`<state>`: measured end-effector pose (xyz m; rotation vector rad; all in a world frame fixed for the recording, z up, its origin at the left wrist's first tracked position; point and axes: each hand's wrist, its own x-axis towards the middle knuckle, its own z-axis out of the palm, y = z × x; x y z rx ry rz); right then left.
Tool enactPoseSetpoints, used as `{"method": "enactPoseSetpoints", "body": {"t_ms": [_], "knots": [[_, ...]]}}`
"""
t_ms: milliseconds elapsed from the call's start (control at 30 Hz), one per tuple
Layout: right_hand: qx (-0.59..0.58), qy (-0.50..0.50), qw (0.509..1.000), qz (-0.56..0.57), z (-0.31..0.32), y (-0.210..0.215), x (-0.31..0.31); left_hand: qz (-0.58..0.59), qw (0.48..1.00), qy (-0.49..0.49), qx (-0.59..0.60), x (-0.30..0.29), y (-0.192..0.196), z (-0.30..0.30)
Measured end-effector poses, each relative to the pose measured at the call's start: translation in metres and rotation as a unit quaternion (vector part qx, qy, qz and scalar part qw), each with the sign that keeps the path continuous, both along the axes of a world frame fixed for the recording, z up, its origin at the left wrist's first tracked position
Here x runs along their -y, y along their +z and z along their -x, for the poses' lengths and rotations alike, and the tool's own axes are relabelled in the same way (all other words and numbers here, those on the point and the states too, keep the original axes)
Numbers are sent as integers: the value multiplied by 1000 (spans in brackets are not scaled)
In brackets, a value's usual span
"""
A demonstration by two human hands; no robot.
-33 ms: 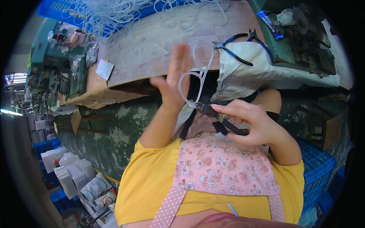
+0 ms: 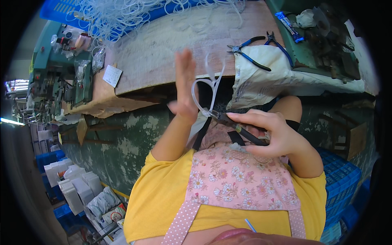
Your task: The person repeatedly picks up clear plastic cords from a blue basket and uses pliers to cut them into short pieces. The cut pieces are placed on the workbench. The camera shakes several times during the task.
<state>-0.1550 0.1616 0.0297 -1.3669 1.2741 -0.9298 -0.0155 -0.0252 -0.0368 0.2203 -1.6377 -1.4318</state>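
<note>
My right hand (image 2: 275, 132) is closed around the dark handles of a pair of pliers (image 2: 249, 135), held in front of the pink apron. At the jaws of the pliers hangs a clear plastic looped piece (image 2: 212, 82), its loops rising toward the table and blurred at the top. To its left, my left hand (image 2: 185, 92) is raised with fingers stretched out, smeared by motion. Nothing shows in that palm, and I cannot tell whether it touches the nearest loop.
Past my hands is a wooden table (image 2: 163, 49). A blue basket (image 2: 57, 13) spills tangled clear plastic loops at the back. Blue-handled pliers (image 2: 251, 55) and a second pair (image 2: 281, 48) lie at the right by white sacking (image 2: 261, 83). Green machines (image 2: 83, 87) stand left.
My left hand has shifted slightly left and its thumb has dropped lower. The upper loops of the plastic piece have swung a little left. The right hand and pliers stay almost still.
</note>
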Motion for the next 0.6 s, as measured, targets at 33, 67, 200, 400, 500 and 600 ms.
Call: {"method": "enactPoseSetpoints", "body": {"t_ms": [33, 67, 200, 400, 500, 600], "knots": [[115, 7, 993, -13, 0, 0, -1, 117, 991, 59, 2, -3, -7, -1], [233, 1, 972, -24, -2, -3, 1, 200, 979, 43, 16, -4, -12, -4], [482, 19, 875, -42, -11, -15, 3, 19, 999, 2, -44, -16, -10, -8], [-261, -165, 920, 240, -27, -16, 1, -399, 892, -88, -191, -11, 29, -6], [-377, -135, 891, 216, -31, -16, -1, -386, 893, -120, -199, -9, 38, -7], [-394, -128, 884, 217, -32, -17, -3, -377, 895, -121, -205, -11, 40, -8]]}}
